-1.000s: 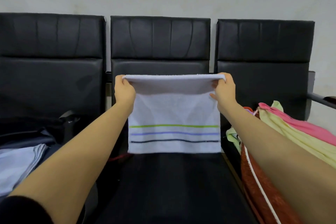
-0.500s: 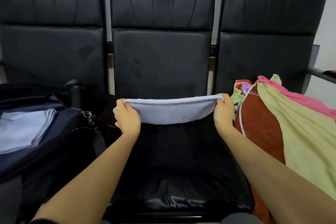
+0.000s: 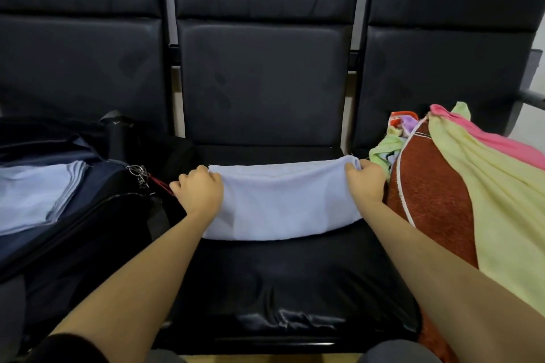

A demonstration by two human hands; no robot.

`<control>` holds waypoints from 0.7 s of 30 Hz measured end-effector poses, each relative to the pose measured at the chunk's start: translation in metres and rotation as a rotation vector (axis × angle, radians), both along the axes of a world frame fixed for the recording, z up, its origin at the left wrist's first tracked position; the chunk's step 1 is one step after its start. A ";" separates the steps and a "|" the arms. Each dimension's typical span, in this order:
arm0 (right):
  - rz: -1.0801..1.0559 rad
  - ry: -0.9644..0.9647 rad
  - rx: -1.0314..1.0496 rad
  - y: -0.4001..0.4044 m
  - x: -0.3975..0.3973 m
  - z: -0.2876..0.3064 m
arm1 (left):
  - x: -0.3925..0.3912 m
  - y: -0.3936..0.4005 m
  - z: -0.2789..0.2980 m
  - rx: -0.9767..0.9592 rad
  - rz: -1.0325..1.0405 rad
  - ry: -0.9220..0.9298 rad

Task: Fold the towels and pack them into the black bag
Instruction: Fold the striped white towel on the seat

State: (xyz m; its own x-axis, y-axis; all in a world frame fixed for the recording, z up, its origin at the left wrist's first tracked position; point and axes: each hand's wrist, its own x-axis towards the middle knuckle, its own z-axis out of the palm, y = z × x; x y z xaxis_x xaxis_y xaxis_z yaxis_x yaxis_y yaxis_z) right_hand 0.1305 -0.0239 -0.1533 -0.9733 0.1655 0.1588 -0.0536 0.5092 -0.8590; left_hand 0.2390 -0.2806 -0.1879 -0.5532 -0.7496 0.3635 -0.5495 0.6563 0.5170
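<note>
Black and unzipped, the bag sits on the left seat with a stack of folded pale blue towels lying inside it. On the middle seat a folded white towel lies flat; the left hand pinches its far left corner and the right hand grips its far right corner. Unfolded red, yellow and pink towels are heaped on the right seat.
</note>
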 end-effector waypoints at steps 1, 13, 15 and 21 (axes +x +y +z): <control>0.007 0.000 0.013 -0.003 -0.007 0.000 | -0.006 -0.006 0.000 -0.046 -0.013 -0.050; 0.046 -0.002 0.364 -0.044 -0.088 -0.018 | -0.078 -0.051 -0.006 -0.319 -0.071 -0.456; 0.049 -0.007 0.471 -0.049 -0.095 -0.025 | -0.083 -0.052 -0.014 -0.308 -0.101 -0.448; 0.096 0.425 0.730 -0.067 -0.083 -0.054 | -0.077 -0.045 -0.028 -0.400 -0.107 -0.368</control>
